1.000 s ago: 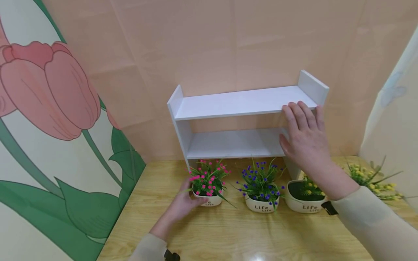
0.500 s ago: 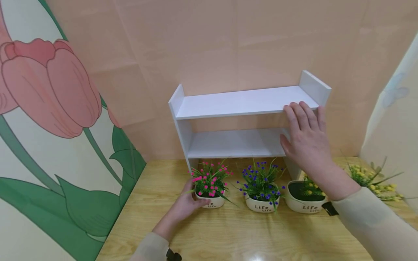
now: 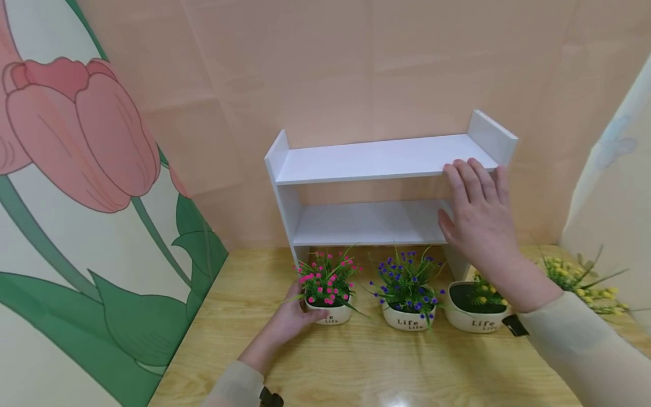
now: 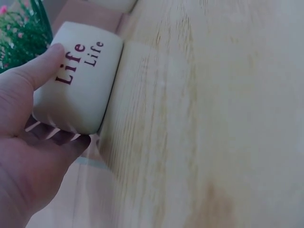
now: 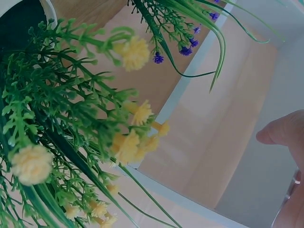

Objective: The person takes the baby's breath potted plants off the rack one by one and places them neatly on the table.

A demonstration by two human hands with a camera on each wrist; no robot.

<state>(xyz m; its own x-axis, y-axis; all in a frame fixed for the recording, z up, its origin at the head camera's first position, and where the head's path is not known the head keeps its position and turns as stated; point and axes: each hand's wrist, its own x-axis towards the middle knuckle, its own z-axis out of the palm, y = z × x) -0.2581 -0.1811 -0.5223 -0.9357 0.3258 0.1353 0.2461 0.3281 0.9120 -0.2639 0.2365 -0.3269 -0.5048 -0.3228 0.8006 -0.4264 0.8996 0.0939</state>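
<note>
My left hand holds a white oval flowerpot of artificial pink flowers by its left end. In the left wrist view, the thumb lies on the lettered front of the pot and the other fingers curl round its end. My right hand rests its fingertips on the front edge of the upper board of a white two-tier shelf, near the right end. The right thumb sticks out below that board, and no hold on the shelf shows.
To the right of the held pot stand a pot of blue-purple flowers and a pot of yellow flowers, whose stems spread right behind my right forearm. All are on the wooden table before the shelf. A tulip-painted panel borders the left.
The left hand and pink-flower pot have shifted very slightly right over the last second. The right hand keeps its place on the shelf edge, and the view has drifted a little.
</note>
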